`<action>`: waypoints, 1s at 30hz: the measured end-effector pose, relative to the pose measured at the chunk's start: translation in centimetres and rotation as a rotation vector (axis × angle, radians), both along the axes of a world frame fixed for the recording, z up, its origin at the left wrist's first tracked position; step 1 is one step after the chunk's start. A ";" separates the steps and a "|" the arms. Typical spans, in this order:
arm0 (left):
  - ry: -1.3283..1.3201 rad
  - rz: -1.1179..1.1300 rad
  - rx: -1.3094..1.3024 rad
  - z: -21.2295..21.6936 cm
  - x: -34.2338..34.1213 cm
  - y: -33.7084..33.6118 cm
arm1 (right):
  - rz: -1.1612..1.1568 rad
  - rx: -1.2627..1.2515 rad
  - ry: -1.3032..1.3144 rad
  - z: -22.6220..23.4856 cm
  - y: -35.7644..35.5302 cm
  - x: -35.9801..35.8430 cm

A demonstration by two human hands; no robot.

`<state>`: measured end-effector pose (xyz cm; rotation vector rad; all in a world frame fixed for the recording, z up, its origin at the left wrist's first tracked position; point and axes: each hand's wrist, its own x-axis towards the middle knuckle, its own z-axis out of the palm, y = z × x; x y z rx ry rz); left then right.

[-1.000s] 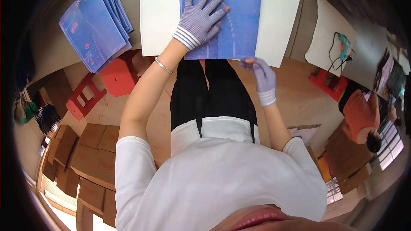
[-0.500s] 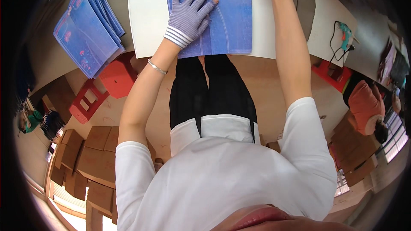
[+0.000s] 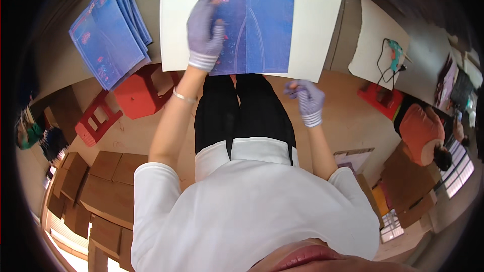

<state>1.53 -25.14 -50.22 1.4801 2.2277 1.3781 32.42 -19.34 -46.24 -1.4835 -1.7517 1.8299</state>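
Observation:
A blue printed panel (image 3: 269,25), patterned like denim trousers with pink flower motifs, lies on a stack of white sheets (image 3: 315,15) at the table's near edge. My left hand (image 3: 204,32), in a striped purple-grey glove, is over the panel's left edge. Its fingers are bent, with the thumb apart from them, and it grips nothing visible. My right hand (image 3: 306,98), gloved alike, hangs just off the table edge, near the sheets' lower right corner. Its fingers are curled in and slightly blurred; what they hold, if anything, is hidden.
More blue printed panels (image 3: 108,38) lie fanned in a pile at the left. Red plastic stools (image 3: 136,95) stand below the table. A teal glue gun (image 3: 396,55) with a black cord rests on a white board (image 3: 360,50) at the right. Cardboard boxes (image 3: 108,186) are stacked behind; another person (image 3: 423,131) sits far right.
My right hand has come back from the far upper right to below the table edge. My left hand has lifted from lying flat on the panel and shifted left. More of the panel's top shows.

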 end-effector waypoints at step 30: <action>0.441 -0.081 -0.765 1.8 -0.9 -7.3 | 0.163 0.989 -0.716 -7.3 12.5 -1.4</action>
